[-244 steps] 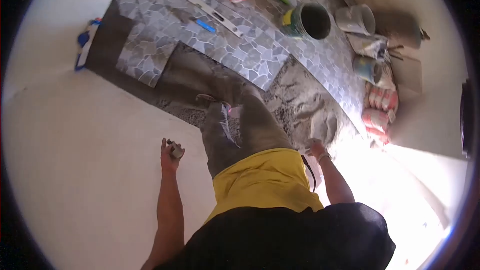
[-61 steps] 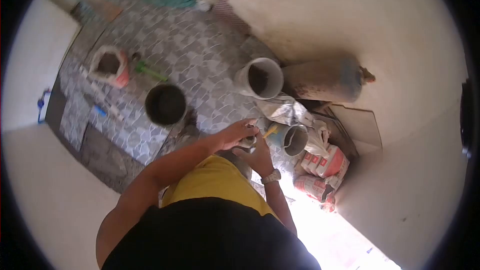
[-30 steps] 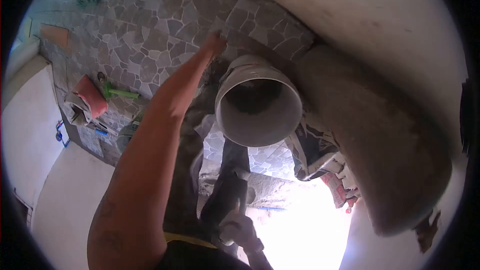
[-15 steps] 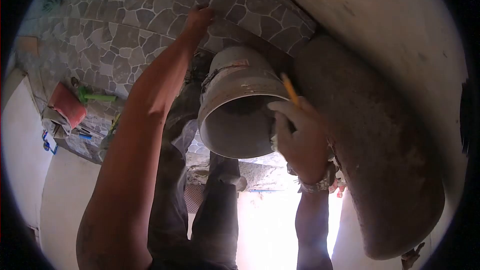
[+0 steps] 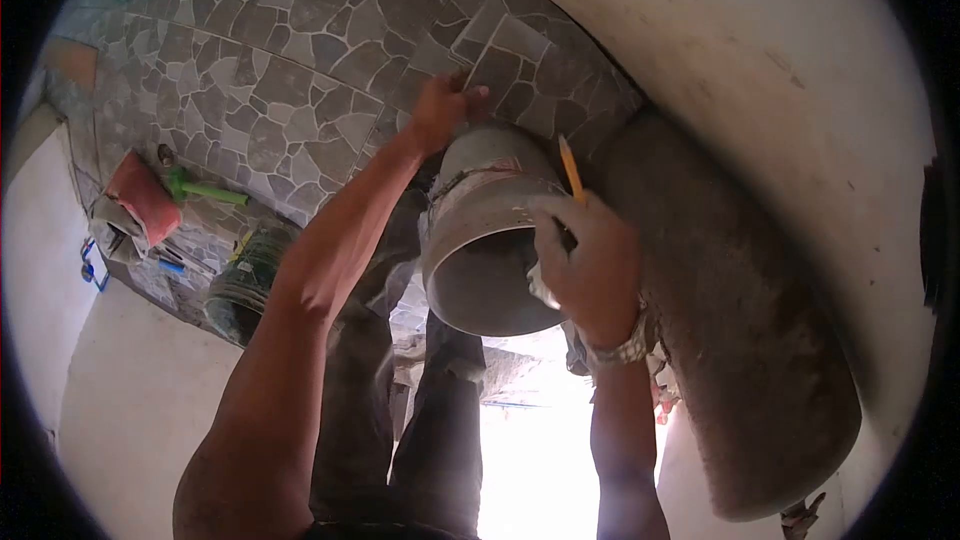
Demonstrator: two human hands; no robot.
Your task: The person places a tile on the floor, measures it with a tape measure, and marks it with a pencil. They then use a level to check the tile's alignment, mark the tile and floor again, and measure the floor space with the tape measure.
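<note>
My left hand [image 5: 443,108] reaches forward and rests on the stone-pattern floor tiles [image 5: 280,70], its fingers at the edge of a tile just behind a grey bucket [image 5: 487,230]. My right hand [image 5: 588,260] grips the rim of that bucket, which is tilted with its mouth toward me. A yellow pencil [image 5: 570,168] sticks up from between the fingers of the same hand. My legs in dusty grey trousers stand below the bucket.
A large dusty gas cylinder [image 5: 745,340] lies along the wall at the right. A dark green bucket [image 5: 243,280] stands at the left. A red-and-white sack [image 5: 140,202] and a green-handled tool [image 5: 205,190] lie on the tiles beyond it. Bright light glares on the floor below.
My left hand has moved right along the tiles, closer to the bucket. My right hand, pencil in it, has stayed on the bucket's rim. The view has shifted a little.
</note>
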